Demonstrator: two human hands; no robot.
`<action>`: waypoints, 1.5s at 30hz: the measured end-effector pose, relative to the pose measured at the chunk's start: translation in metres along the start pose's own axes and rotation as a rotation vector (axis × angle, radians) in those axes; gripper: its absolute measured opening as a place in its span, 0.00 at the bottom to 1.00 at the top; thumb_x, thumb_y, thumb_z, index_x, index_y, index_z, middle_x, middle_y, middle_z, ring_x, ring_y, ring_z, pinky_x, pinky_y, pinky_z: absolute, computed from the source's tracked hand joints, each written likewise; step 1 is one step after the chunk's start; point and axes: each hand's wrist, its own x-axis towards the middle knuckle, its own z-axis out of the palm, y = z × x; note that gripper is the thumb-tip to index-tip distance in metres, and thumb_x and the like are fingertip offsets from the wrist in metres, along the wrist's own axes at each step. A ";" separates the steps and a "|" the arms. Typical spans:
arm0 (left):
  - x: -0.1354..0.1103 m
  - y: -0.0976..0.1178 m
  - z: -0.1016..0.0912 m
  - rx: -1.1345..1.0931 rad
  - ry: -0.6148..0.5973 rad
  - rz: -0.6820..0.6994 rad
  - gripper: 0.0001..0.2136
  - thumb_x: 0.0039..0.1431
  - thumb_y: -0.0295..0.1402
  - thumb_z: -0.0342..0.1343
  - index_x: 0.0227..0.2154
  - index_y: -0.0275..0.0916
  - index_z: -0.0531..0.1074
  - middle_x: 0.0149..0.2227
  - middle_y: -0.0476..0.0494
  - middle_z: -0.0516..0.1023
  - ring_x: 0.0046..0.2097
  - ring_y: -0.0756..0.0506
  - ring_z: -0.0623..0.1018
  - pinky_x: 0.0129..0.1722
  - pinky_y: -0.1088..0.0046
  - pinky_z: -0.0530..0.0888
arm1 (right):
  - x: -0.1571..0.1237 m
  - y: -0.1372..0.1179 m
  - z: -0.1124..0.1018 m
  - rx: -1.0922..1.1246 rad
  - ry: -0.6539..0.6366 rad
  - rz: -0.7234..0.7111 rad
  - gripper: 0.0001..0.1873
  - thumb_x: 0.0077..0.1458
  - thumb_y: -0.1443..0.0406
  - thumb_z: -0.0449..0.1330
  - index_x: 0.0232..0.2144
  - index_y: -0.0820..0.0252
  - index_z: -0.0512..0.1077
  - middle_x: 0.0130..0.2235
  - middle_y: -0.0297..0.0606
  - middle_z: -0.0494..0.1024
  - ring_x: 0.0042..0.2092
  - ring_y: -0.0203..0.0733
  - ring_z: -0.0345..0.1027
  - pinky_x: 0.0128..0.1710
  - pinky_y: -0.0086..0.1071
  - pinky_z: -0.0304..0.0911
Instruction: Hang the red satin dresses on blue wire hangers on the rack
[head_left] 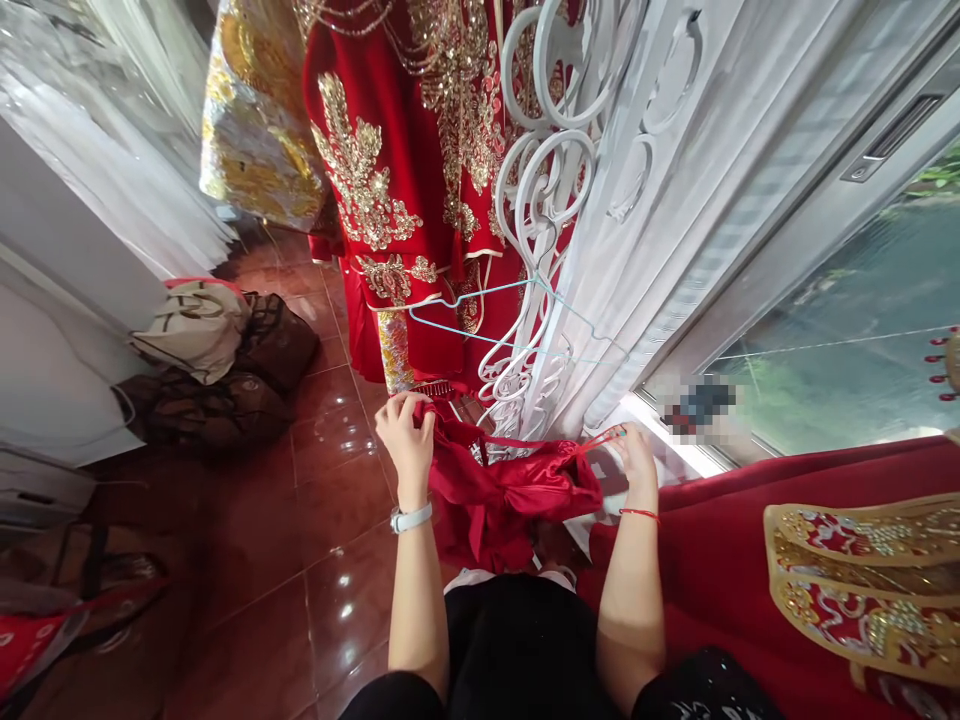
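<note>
Left hand [405, 432] and right hand [637, 455] hold up a shiny red cloth garment [517, 490]

The garment is in front of the person's black top, stretched between the two hands. The left grip pinches one side of its cloth. The right grip pinches thin red strings [600, 438] that run to its other side. A watch with a pale strap [411, 518] is on the left wrist, and a thin red bracelet [639, 514] is on the right.

Past the hands is a thin light-blue wire hanger [487, 292], with its hook up by a tall white curly stand [541, 60] (I cannot tell if it is hooked on). Beside the stand hangs a red jacket with gold beads [405, 130]. Dark brown bags [240, 412] sit on the shiny red tile floor [352, 520], and a beige bag [199, 325] lies on top.
</note>
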 end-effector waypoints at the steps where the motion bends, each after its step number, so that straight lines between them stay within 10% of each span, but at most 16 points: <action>1: 0.000 -0.002 0.001 0.037 0.027 -0.013 0.07 0.60 0.32 0.53 0.36 0.43 0.76 0.47 0.38 0.77 0.53 0.33 0.71 0.55 0.50 0.68 | -0.001 -0.002 -0.001 0.061 -0.014 0.000 0.16 0.56 0.53 0.46 0.22 0.50 0.63 0.26 0.40 0.77 0.36 0.48 0.77 0.41 0.43 0.75; 8: 0.011 -0.028 -0.007 0.015 0.004 -0.023 0.08 0.56 0.28 0.53 0.36 0.42 0.75 0.34 0.46 0.73 0.37 0.42 0.70 0.49 0.60 0.70 | -0.012 -0.033 -0.004 0.607 -0.059 0.022 0.20 0.43 0.55 0.72 0.39 0.56 0.81 0.48 0.45 0.85 0.39 0.46 0.81 0.45 0.46 0.77; 14: 0.011 -0.025 -0.015 -0.106 -0.295 0.125 0.13 0.56 0.25 0.52 0.41 0.42 0.76 0.39 0.44 0.76 0.41 0.43 0.75 0.47 0.64 0.75 | -0.026 -0.071 -0.019 0.691 -0.242 -0.121 0.23 0.40 0.58 0.77 0.41 0.54 0.84 0.51 0.45 0.84 0.52 0.57 0.80 0.59 0.54 0.72; 26: -0.041 0.103 0.074 -0.110 -0.602 0.931 0.34 0.63 0.26 0.56 0.70 0.45 0.55 0.72 0.32 0.60 0.75 0.35 0.56 0.72 0.43 0.60 | -0.053 -0.137 -0.022 0.398 -0.309 -0.214 0.26 0.41 0.65 0.72 0.47 0.57 0.83 0.55 0.43 0.81 0.57 0.54 0.78 0.61 0.47 0.71; 35: -0.052 0.096 0.097 -0.248 -0.623 0.870 0.37 0.63 0.22 0.51 0.73 0.37 0.43 0.74 0.26 0.52 0.77 0.37 0.49 0.72 0.49 0.61 | -0.055 -0.155 0.021 0.187 0.060 -0.348 0.13 0.52 0.60 0.61 0.28 0.63 0.82 0.28 0.39 0.82 0.30 0.42 0.74 0.32 0.32 0.71; 40: -0.042 0.063 0.066 -0.209 -0.443 0.511 0.13 0.58 0.24 0.57 0.45 0.40 0.75 0.52 0.37 0.77 0.57 0.39 0.76 0.57 0.58 0.73 | -0.045 -0.148 0.020 0.151 0.162 -0.367 0.17 0.57 0.57 0.58 0.24 0.63 0.78 0.22 0.33 0.72 0.26 0.36 0.64 0.29 0.29 0.62; 45: -0.016 0.030 0.026 -0.151 -0.523 0.258 0.06 0.52 0.23 0.57 0.30 0.40 0.75 0.33 0.49 0.78 0.32 0.49 0.74 0.36 0.74 0.70 | -0.037 -0.146 0.021 0.159 0.223 -0.413 0.11 0.52 0.60 0.60 0.25 0.61 0.76 0.24 0.33 0.74 0.27 0.36 0.65 0.30 0.29 0.61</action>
